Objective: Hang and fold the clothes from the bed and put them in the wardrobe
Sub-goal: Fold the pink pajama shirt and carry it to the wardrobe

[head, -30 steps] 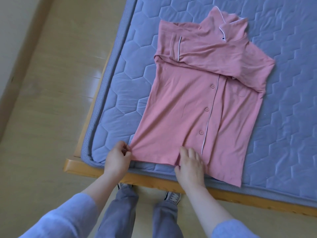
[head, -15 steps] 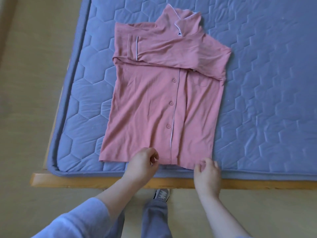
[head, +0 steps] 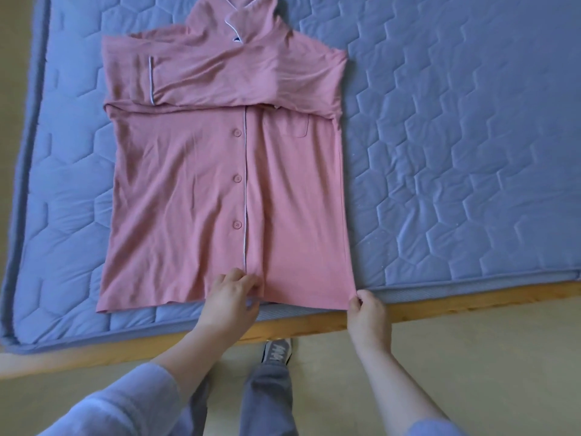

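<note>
Grip: the left hand (head: 231,297) has its fingers curled onto the hem beside the button placket. The right hand (head: 367,313) pinches the hem's right corner.
Garment: the pink soft-knit button-front pyjama shirt with white piping (head: 188,190) lies flat, front up, on the blue quilted mattress (head: 456,152). Its sleeves are folded across the chest, and its hem is at the edge by the wooden bed frame (head: 440,306).
Handling: probably light, limp and drapey (it won't hold a crease alone), so lift it by 2 points together.
Hold: the 2 hem corners look best. The left corner is ungripped and may sag.
</note>
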Demonstrator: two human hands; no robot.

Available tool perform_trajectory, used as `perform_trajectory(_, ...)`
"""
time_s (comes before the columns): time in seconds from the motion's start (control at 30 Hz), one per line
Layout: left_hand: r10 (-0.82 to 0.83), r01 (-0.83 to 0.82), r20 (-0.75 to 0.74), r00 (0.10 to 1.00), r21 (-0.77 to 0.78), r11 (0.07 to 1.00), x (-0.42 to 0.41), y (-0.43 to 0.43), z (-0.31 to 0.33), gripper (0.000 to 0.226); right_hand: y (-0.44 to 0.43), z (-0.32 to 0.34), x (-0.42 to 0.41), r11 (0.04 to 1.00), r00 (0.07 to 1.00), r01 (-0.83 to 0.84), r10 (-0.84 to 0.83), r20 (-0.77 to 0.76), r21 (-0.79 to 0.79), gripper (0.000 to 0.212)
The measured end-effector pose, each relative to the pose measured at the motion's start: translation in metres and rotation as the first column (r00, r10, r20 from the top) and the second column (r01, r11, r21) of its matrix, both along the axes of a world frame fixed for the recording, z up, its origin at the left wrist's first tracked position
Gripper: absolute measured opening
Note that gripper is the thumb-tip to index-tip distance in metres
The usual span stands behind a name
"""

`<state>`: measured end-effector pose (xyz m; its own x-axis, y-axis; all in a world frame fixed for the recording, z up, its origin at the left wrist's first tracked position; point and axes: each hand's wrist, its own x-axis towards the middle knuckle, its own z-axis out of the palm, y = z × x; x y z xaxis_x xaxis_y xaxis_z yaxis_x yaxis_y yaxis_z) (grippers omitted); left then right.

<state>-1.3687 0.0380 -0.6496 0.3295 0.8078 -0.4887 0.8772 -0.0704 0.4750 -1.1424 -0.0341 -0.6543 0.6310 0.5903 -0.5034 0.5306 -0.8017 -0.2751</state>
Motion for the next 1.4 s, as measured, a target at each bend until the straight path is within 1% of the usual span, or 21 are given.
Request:
perform_trajectory(0.03, -0.013, 0.013, -0.018, 1.0, -0.005, 1.0, 0.001, 0.001, 0.0, 0.031, 0.003, -0.002, 0.002, 1.0, 1.0, 0.012, -0.012, -0.023, -0.005, 0.012)
perform_trajectory(0.13, -0.042, 0.042, -0.064, 0.997, -0.002, 0.999, 0.006, 0.005, 0.001, 0.029, 0.011, -0.005, 0.003, 0.996, 0.994, 0.092, -0.091, -0.057, 0.015, 0.018)
perform_trajectory(0.2, -0.05, 0.05, -0.093, 0.994, -0.004, 0.999, 0.009, 0.006, 0.001, 0.028, 0.009, -0.003, 0.005, 0.994, 0.994, 0.105, -0.105, 0.02, 0.029, 0.02)
perform_trajectory(0.3, -0.055, 0.053, -0.133, 0.99, -0.017, 0.998, 0.012, 0.008, 0.001, 0.032, 0.003, 0.006, 0.013, 0.966, 0.966, 0.183, -0.211, 0.151, 0.181, 0.022)
perform_trajectory(0.33, -0.052, 0.049, -0.143, 0.988, -0.026, 0.998, 0.012, 0.008, 0.0, 0.033, 0.003, 0.006, 0.018, 0.959, 0.967, 0.192, -0.222, 0.129, 0.211, 0.02)
perform_trajectory(0.37, -0.049, 0.045, -0.148, 0.988, -0.029, 0.999, 0.013, 0.009, -0.001, 0.033, 0.002, 0.005, 0.023, 0.963, 0.981, 0.167, -0.183, 0.062, 0.209, 0.016)
perform_trajectory(0.43, -0.031, 0.029, -0.146, 0.989, -0.018, 0.999, 0.013, 0.009, -0.002, 0.03, -0.001, 0.0, 0.03, 0.99, 0.992, 0.058, -0.043, -0.12, 0.131, 0.008)
perform_trajectory(0.47, -0.022, 0.02, -0.143, 0.989, -0.009, 1.0, 0.013, 0.009, -0.003, 0.029, -0.001, -0.003, 0.032, 0.994, 0.986, 0.046, -0.028, -0.165, 0.104, 0.009)
perform_trajectory(0.57, -0.022, 0.023, -0.15, 0.988, 0.004, 1.0, 0.011, 0.009, -0.006, 0.027, 0.0, -0.007, 0.032, 0.979, 0.972, 0.157, -0.13, -0.198, 0.127, 0.005)
perform_trajectory(0.67, -0.074, 0.075, -0.172, 0.982, -0.001, 0.997, 0.009, 0.006, -0.011, 0.035, 0.003, -0.009, 0.023, 0.959, 0.937, 0.227, -0.168, -0.306, 0.168, 0.01)
perform_trajectory(0.73, -0.106, 0.106, -0.191, 0.976, -0.01, 0.994, 0.009, 0.005, -0.015, 0.036, 0.006, -0.008, 0.019, 0.946, 0.941, 0.249, -0.185, -0.284, 0.206, 0.016)
perform_trajectory(0.77, -0.115, 0.113, -0.212, 0.971, -0.02, 0.993, 0.009, 0.005, -0.016, 0.034, 0.008, -0.009, 0.018, 0.925, 0.934, 0.303, -0.239, -0.267, 0.231, 0.016)
perform_trajectory(0.8, -0.13, 0.127, -0.235, 0.963, -0.03, 0.991, 0.01, 0.006, -0.017, 0.032, 0.009, -0.009, 0.019, 0.883, 0.908, 0.391, -0.325, -0.264, 0.258, 0.014)
perform_trajectory(0.9, -0.177, 0.177, -0.324, 0.929, -0.028, 0.984, 0.015, 0.009, -0.019, 0.031, 0.013, -0.007, 0.022, 0.705, 0.769, 0.637, -0.554, -0.318, 0.312, 0.004)
perform_trajectory(1.03, -0.188, 0.204, -0.393, 0.9, -0.001, 0.979, 0.022, 0.017, -0.022, 0.028, 0.021, -0.014, 0.024, 0.548, 0.583, 0.803, -0.644, -0.495, 0.233, 0.007)
perform_trajectory(1.13, -0.209, 0.231, -0.4, 0.893, 0.009, 0.973, 0.024, 0.023, -0.025, 0.02, 0.027, -0.021, 0.027, 0.471, 0.462, 0.871, -0.687, -0.561, 0.14, 0.008)
perform_trajectory(1.2, -0.203, 0.224, -0.377, 0.904, 0.012, 0.975, 0.023, 0.024, -0.023, 0.019, 0.028, -0.025, 0.029, 0.481, 0.468, 0.869, -0.719, -0.514, 0.119, 0.009)
perform_trajectory(1.3, -0.25, 0.273, -0.331, 0.91, 0.023, 0.962, 0.017, 0.023, -0.017, 0.018, 0.03, -0.026, 0.033, 0.558, 0.541, 0.824, -0.727, -0.423, 0.095, 0.012)
perform_trajectory(1.33, -0.277, 0.3, -0.284, 0.918, 0.037, 0.953, 0.014, 0.024, -0.012, 0.016, 0.031, -0.026, 0.034, 0.59, 0.573, 0.803, -0.723, -0.386, 0.087, 0.012)
perform_trajectory(1.37, -0.328, 0.345, -0.213, 0.92, 0.046, 0.937, 0.014, 0.027, -0.006, 0.019, 0.032, -0.025, 0.035, 0.619, 0.603, 0.782, -0.717, -0.35, 0.079, 0.012)
perform_trajectory(1.4, -0.397, 0.412, -0.192, 0.898, 0.046, 0.91, 0.012, 0.029, -0.003, 0.027, 0.033, -0.023, 0.036, 0.648, 0.632, 0.759, -0.705, -0.321, 0.071, 0.013)
